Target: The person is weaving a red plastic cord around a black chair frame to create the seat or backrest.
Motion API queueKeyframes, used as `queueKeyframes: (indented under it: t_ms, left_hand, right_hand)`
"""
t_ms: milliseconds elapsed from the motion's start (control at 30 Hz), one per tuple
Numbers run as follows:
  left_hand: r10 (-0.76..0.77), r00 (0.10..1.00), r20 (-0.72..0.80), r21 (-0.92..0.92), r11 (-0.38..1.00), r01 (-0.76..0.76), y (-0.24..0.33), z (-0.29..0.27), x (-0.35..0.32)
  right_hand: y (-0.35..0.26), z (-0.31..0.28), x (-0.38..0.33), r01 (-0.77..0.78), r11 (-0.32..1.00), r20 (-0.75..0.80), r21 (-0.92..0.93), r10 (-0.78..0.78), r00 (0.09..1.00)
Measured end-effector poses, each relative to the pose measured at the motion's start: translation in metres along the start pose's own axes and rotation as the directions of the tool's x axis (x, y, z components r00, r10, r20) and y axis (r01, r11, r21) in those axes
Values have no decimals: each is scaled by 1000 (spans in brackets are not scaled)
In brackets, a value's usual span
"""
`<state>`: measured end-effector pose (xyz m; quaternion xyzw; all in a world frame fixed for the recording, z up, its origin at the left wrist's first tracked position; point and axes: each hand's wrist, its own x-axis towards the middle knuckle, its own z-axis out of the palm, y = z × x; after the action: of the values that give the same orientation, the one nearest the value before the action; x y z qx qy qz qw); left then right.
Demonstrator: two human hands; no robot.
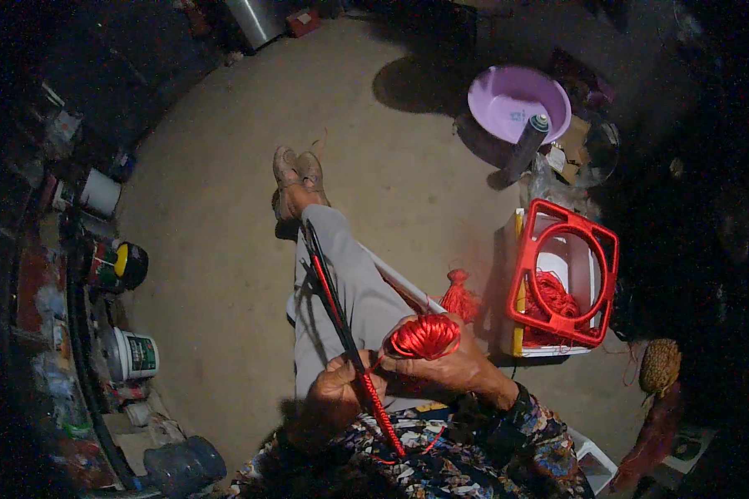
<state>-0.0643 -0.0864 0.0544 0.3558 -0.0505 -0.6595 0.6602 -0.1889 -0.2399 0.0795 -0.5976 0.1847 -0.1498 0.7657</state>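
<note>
A long black strip-like bundle with a red strand (331,303) runs across my lap, its lower part turning into a red braided section (378,407) that reaches my patterned top. My left hand (338,384) is closed around this bundle where black meets red. In my right hand (453,366) sits a wound hank of shiny red cord (424,336), its fingers wrapped under it beside the braid. A loose red cord end lies on my top. Some fingertips are hidden behind the bundle and the hank.
To the right, a white and yellow box (518,328) holds red cord under a red plastic frame (520,274). A red tassel (458,298) is near my knee. Farther off stand a purple basin (493,116) and a spray can (528,143). Buckets (129,353) line the left.
</note>
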Motion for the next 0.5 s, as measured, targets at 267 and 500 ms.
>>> queueKeyframes:
  t_ms: [267,500]
  left_hand:
    - [32,997,73,-32,999,-30,-1,-3,0]
    - [-16,999,-37,54,998,18,7,13,3]
  right_hand:
    - [3,0,-3,-10,999,-21,48,11,1000]
    - [-11,-2,-12,-108,994,104,21,106,989]
